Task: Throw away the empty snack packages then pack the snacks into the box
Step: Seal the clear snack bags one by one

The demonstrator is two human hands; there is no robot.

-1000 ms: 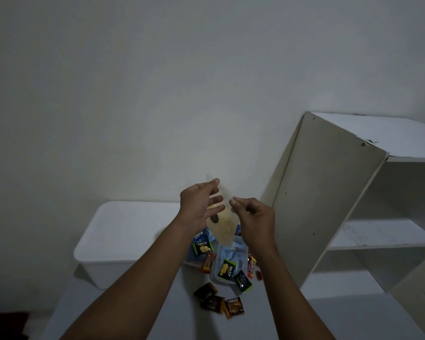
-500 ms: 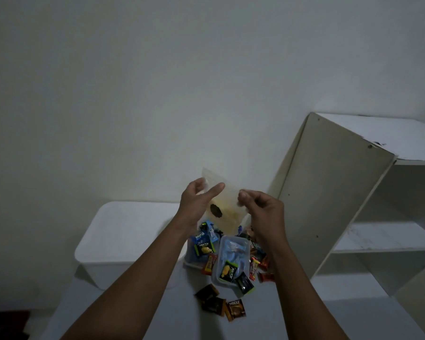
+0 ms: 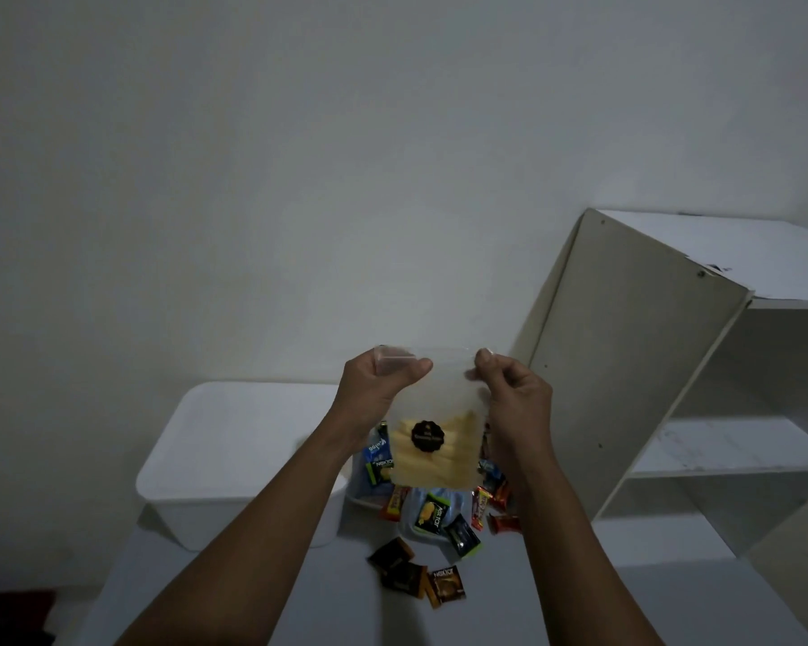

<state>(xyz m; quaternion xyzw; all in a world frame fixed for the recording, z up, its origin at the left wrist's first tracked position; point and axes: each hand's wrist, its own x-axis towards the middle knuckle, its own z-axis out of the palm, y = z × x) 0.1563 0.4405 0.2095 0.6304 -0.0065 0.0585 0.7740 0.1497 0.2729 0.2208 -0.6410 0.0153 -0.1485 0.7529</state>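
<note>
Head view: grey table (image 3: 495, 617), white tub (image 3: 234, 440), white shelf unit (image 3: 626, 389), grey wall (image 3: 299, 179)

Snack bag (image 3: 432, 412) now upright (formerly tilted).

One head-worn wide-angle camera looked forward and slightly down: wall (image 3: 299, 156) filled the upper frame, counter (image 3: 327, 599) lay low, left hand (image 3: 376, 389) and right hand (image 3: 516, 398) close at centre.

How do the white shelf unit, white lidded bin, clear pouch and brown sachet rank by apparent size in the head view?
1. white shelf unit
2. white lidded bin
3. clear pouch; held nearer the camera, so it looks enlarged
4. brown sachet
</note>
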